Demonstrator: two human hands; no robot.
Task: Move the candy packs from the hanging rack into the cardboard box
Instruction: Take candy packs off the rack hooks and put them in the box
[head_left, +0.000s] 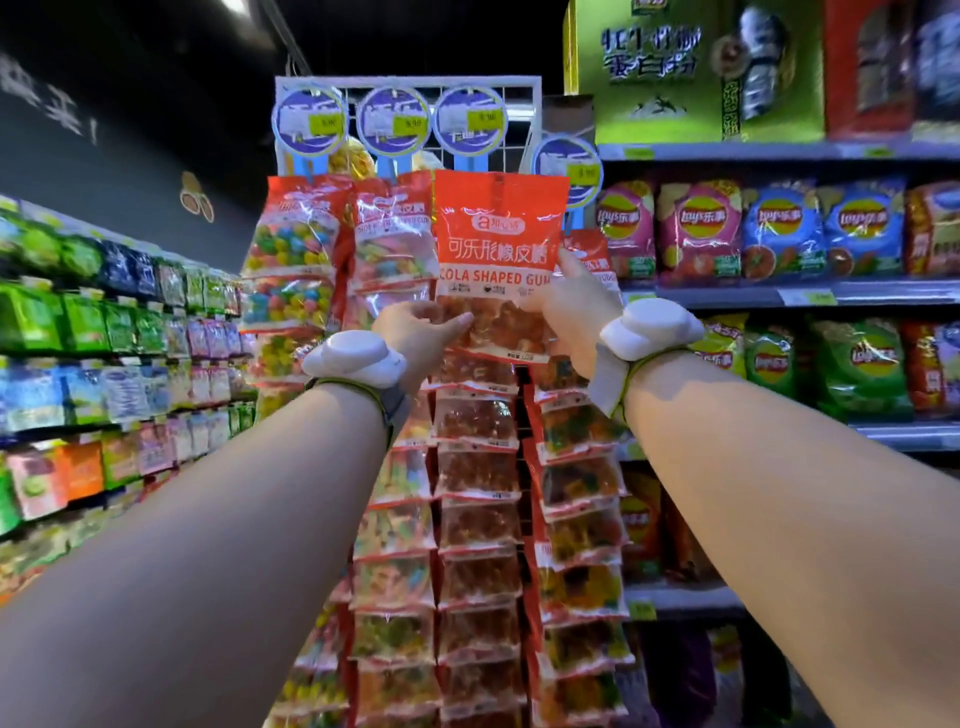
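Store aisle, shelves both sides, cardboard box not in view. Nearest: both forearms raised. Left hand (415, 325) pinches the lower left of the cola gummy pack (498, 260); right hand (566, 306) grips its right edge, fingers closed on the film. Pack sits at the top of the hanging rack (410, 85), in front of more candy packs (478, 467); whether it's off its hook, can't tell. Best move: lift up and outward, keep neighbouring strips undisturbed.

Stocked shop shelves (810, 296), dark ceiling (415, 36)
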